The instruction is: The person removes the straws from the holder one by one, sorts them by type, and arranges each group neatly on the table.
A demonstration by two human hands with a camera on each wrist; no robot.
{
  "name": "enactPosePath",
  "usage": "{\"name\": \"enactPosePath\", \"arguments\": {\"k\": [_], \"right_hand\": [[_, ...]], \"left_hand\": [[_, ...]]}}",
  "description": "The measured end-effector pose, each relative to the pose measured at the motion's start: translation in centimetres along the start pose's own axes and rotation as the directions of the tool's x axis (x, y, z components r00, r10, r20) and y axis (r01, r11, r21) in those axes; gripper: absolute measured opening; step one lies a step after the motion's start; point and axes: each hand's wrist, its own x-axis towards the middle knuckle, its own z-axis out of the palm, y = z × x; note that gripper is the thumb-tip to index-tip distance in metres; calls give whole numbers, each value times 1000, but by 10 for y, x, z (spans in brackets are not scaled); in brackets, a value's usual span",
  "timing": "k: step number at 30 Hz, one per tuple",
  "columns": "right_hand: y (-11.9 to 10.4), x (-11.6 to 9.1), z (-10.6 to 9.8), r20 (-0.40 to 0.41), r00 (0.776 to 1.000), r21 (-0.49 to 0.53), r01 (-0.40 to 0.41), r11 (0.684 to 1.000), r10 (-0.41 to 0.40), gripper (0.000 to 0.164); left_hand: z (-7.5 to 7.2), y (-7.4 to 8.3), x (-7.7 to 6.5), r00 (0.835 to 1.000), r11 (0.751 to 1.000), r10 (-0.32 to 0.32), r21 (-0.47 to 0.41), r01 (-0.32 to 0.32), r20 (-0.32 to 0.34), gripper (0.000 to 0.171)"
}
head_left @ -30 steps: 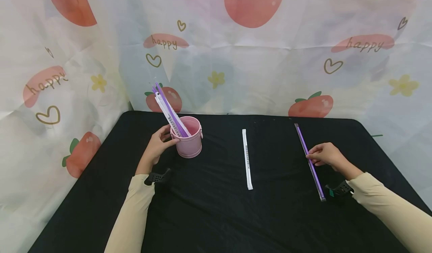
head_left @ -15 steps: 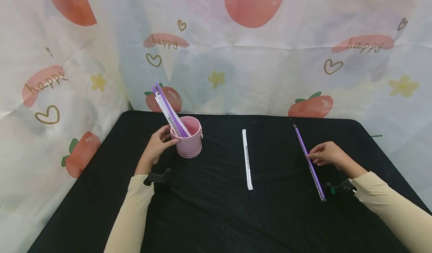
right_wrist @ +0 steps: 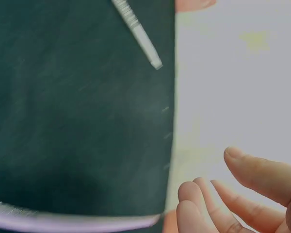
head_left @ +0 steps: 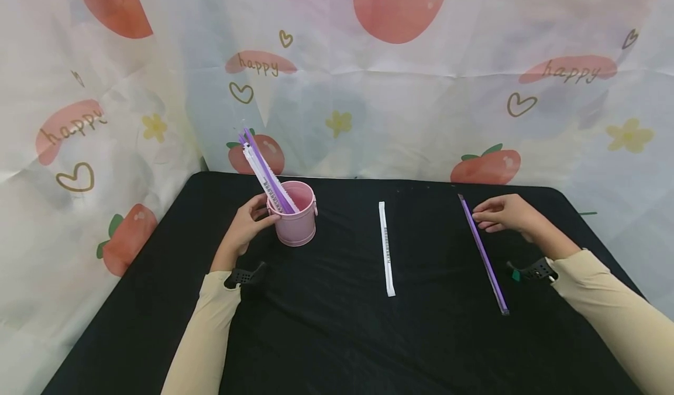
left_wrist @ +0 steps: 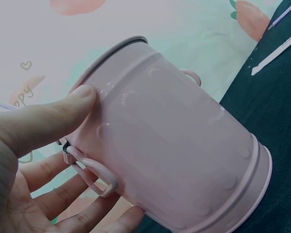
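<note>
Bucket (head_left: 297,229) | held by left hand (head_left: 244,224), thumb in front, fingers bent behind, probably for steadying leaning straws (head_left: 269,175) | right hand (head_left: 508,215): fingers parted loosely, holding nothing; purple straw (head_left: 485,259) lies just beside them

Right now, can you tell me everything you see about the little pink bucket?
The pink bucket is round and shiny, like painted metal, with a rim at the top, a raised band near the bottom and a small loop on each side. It stands upright on the black cloth. Purple and white sticks lean out of it toward the left. The left hand holds it, with the thumb pressed just below the rim.
</note>
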Motion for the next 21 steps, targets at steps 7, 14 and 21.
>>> {"name": "enactPosePath", "arguments": {"k": [7, 14, 21], "right_hand": [[-45, 11, -1, 2, 996, 4, 85, 996, -85, 45], [-91, 23, 12, 35, 988, 38, 152, 988, -153, 42], [-128, 37, 31, 64, 975, 86, 208, 974, -214, 41]], "left_hand": [[0, 0, 0, 1000, 1000, 4, -4, -4, -5, 63], [-1, 0, -1, 1000, 1000, 9, -3, -9, -1, 62], [0, 1, 0, 1000, 1000, 6, -14, -6, 0, 62]]}}
